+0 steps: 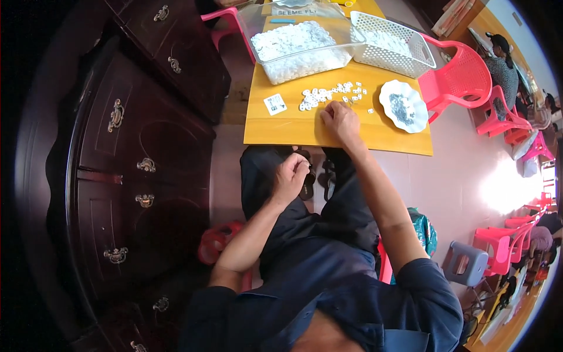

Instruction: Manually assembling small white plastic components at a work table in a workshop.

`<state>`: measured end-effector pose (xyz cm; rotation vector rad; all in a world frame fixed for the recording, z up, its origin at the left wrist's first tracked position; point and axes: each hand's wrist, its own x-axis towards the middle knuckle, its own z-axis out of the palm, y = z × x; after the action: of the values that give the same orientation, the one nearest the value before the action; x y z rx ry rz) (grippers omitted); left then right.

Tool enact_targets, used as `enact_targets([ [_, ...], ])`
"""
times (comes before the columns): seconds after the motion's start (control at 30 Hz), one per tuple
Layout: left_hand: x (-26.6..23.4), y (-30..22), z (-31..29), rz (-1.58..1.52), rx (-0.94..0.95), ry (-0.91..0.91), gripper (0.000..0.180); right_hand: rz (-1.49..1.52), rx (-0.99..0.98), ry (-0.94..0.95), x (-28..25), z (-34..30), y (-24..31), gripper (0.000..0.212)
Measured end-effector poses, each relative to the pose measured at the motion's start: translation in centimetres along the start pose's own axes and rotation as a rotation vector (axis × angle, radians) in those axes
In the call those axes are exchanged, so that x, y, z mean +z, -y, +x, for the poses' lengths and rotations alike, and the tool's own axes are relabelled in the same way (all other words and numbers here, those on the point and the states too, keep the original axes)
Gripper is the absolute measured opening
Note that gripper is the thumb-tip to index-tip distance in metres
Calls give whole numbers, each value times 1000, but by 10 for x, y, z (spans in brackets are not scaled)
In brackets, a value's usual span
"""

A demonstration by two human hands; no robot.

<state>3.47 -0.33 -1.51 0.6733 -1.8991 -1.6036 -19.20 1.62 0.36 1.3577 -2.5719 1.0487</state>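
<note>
My right hand [342, 121] rests at the wooden table [281, 130], its fingers curled together at the near side of a loose group of small white plastic pieces [316, 97]. Whatever its fingertips may hold is hidden. Lower down, over my lap and off the table's near edge, my left hand [290, 176] is closed in a pinch. A tiny whitish bit shows at its fingertips, too small to name. Right of the pieces, a white scalloped plate [417, 122] holds a heap of small dark grey bits [402, 109].
A clear plastic bin [293, 73] full of white pieces and a white perforated basket [394, 61] stand at the back. A printed square card [274, 104] lies left. Dark drawers [146, 135] flank my left side; pink chairs [454, 73] and seated people are at right.
</note>
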Motion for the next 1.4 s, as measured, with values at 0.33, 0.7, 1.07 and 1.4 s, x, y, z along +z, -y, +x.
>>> enact_targets([
  [0.33,0,6,5,-168,-108,-1,15,571,99,39,-40,-72,13,12],
  [0.7,26,-13,3,-109,-208,272,14,1264,564,259,-53,-197,-3,8],
  [1.07,40,-14,-17,61,-193,417,13,1346,518,268,-56,-203,-1,10],
  [1.4,40,-26,-16,79,-204,442,13,1243,490,251,-57,-203,-7,12],
])
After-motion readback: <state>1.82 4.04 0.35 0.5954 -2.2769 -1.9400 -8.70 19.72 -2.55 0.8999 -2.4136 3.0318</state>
